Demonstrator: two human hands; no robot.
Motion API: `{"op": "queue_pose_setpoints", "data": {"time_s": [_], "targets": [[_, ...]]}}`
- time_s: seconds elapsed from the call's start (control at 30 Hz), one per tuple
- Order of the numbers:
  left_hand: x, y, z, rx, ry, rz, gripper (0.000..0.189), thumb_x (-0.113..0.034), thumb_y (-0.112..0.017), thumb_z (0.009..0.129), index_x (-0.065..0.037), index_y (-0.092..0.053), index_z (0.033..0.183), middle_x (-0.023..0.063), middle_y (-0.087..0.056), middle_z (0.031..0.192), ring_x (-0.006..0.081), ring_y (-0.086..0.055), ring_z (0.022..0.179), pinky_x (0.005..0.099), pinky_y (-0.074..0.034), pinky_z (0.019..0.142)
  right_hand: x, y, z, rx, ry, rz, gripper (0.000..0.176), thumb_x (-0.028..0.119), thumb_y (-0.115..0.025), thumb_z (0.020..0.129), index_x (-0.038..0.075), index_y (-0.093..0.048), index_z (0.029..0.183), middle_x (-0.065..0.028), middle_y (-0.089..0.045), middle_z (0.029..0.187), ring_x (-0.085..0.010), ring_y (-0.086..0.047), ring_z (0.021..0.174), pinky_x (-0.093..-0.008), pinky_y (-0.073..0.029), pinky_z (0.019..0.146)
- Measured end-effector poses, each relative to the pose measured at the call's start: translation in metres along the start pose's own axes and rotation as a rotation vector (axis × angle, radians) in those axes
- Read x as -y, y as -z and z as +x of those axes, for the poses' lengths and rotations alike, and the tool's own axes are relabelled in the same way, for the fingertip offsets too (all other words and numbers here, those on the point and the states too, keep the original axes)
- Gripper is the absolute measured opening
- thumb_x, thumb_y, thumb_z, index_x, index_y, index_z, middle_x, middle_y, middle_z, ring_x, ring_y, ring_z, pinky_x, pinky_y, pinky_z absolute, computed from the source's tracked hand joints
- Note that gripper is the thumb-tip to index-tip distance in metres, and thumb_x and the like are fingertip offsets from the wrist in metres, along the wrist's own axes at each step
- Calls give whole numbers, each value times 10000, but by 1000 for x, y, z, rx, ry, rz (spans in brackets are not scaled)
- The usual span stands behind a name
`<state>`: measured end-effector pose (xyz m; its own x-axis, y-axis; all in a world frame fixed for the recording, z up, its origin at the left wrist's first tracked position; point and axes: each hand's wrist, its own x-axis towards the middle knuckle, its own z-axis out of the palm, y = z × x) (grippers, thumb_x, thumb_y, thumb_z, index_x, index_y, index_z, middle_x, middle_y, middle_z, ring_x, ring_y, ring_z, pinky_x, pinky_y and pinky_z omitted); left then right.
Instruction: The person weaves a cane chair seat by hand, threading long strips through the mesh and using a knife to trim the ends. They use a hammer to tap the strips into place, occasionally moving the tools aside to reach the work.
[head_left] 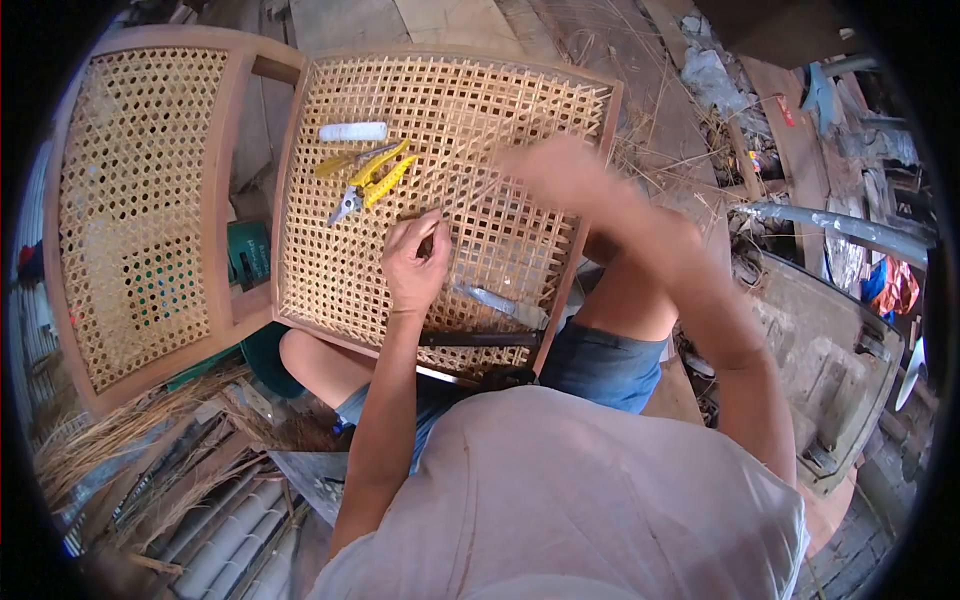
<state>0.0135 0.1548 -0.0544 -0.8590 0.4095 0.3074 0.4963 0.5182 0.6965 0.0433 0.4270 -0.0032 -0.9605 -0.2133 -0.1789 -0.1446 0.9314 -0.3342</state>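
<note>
Left hand (415, 262) fingers pinch a thin pale cane strand (478, 192) running toward two o'clock; blurred right hand (558, 165) grip cannot be told.

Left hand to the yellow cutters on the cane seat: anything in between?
Nothing visible. Only bare weave of the cane seat lies between the left hand and the yellow cutters; the white strip lies beyond them, off that line.

Left hand (415, 262) curled shut, right hand (555, 165) blurred, arm outstretched
</note>
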Motion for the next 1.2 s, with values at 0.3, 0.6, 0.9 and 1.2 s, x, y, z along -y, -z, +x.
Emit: {"op": "queue_pose_setpoints", "data": {"time_s": [0.3,0.6,0.9,1.2], "targets": [[5,-2,-4,-11,-41,34,233,-36,-773,819,-100,-777,1043,69,-752,972,235,-694,883,344,-573,787,2,-3,-23,-132,155,2,196,128,-587,948,77,-495,1113,-193,-732,884,-388,-720,815,-524,-556,641],[6,4,-5,-17,88,-170,416,23,-694,866,-72,-669,1270,24,-647,936,86,-595,744,224,-513,639,-54,48,-66,-427,-221,-64,147,252,-475,1078,115,-487,1131,-228,-675,756,-486,-661,748,-579,-484,644],[-73,-39,30,-102,-215,-350,292,-280,-541,1096,-56,-721,1147,62,-726,986,176,-675,856,334,-551,837,59,103,-87,-620,-52,674,190,191,-518,1107,18,-594,1086,-41,-678,938,-81,-576,788,-247,-473,716],[-55,67,68,119,303,-729,262,-298,-658,1043,-72,-769,969,8,-718,850,97,-648,822,258,-526,773,135,-28,-109,-258,-210,237,333,254,-743,927,100,-653,1209,-142,-734,1020,-342,-723,932,-471,-581,831]]}}
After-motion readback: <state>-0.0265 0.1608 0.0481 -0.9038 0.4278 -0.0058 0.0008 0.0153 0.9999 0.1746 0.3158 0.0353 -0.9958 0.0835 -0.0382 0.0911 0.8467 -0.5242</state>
